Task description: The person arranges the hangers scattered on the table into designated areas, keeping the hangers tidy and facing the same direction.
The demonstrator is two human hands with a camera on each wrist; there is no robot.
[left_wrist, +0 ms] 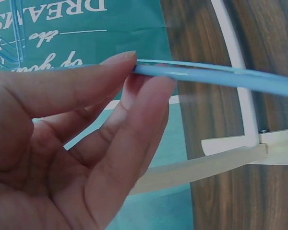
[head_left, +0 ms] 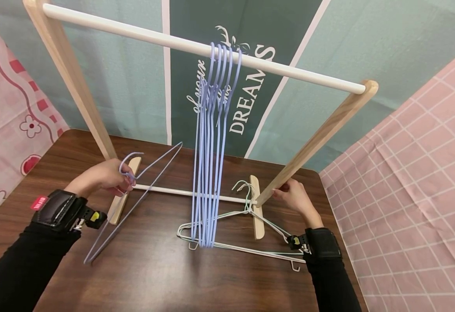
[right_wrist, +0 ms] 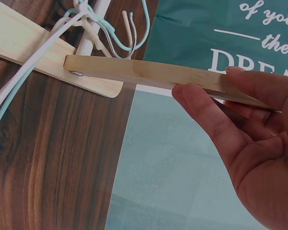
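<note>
My left hand (head_left: 106,175) pinches a lavender-blue wire hanger (left_wrist: 206,78) near its neck, beside the left foot of a clothes rack. The hanger slants, one corner toward the back and the other toward the front. In the left wrist view, thumb and fingertips close on the wire. My right hand (head_left: 295,197) holds the rack's right wooden post (head_left: 313,149) low down; in the right wrist view the thumb and fingers lie on both sides of it. Several matching hangers (head_left: 211,173) hang bunched on the white top rod (head_left: 133,32).
Several white and mint-green hangers (head_left: 247,250) lie on the brown table (head_left: 149,277), hooks by the rack's right foot (head_left: 258,227). A white lower bar (head_left: 168,190) joins the feet. Behind stands a green printed curtain (head_left: 133,86); pink fabric (head_left: 414,173) borders the right side.
</note>
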